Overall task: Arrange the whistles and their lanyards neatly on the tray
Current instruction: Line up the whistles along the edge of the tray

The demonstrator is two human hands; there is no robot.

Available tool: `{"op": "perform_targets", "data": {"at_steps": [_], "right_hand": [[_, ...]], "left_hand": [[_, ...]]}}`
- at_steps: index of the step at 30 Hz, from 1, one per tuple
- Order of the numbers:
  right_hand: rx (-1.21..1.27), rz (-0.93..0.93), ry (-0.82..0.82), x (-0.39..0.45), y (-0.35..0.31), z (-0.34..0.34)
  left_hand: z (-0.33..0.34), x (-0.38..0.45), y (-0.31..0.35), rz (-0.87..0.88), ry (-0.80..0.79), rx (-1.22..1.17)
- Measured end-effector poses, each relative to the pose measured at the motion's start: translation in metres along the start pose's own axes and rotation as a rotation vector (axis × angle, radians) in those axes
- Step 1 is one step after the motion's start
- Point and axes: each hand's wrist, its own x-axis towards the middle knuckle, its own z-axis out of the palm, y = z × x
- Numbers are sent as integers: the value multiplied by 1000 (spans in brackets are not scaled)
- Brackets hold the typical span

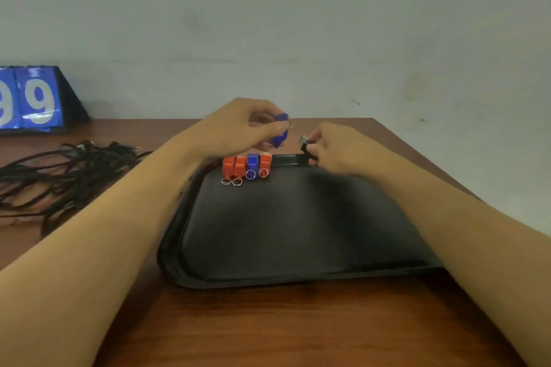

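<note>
Whistles of orange and blue plastic (247, 166), four in a row with their key rings toward the wearer, are stood at the far edge of the black rectangular plastic tray (292, 274), just beneath the left hand (238, 128). A loose blue plastic whistle (280, 129) is pinched in that hand's closed fingertips. The right hand (334, 150) is closed on what appears to be a black whistle (304, 144), though blur hinders certainty. Each should be set upright beside the row, rings aligned. Tangled black cord lanyards (59, 170) are left on the brown wooden table (286, 325), well left of the left hand, near a blue flip scoreboard (32, 98) against the pale wall.
</note>
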Motion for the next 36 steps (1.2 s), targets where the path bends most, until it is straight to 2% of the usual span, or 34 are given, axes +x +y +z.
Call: {"op": "perform_targets", "data": {"at_steps": [6,16,24,30,36], "right_hand": [[-23,5,1,-3,-3,7],[-6,24,50,-6,1,11],[15,42,19,-3,-1,12],[232,97,-22,5,-3,14],[240,101,-21,10,-1,18]], "left_hand": [[12,-5,4,72,27,35],[20,-5,-7,22,10,150],[21,2,-18,-7,72,241],[22,3,-18,-8,131,308],[30,4,-17,7,168,418]]}}
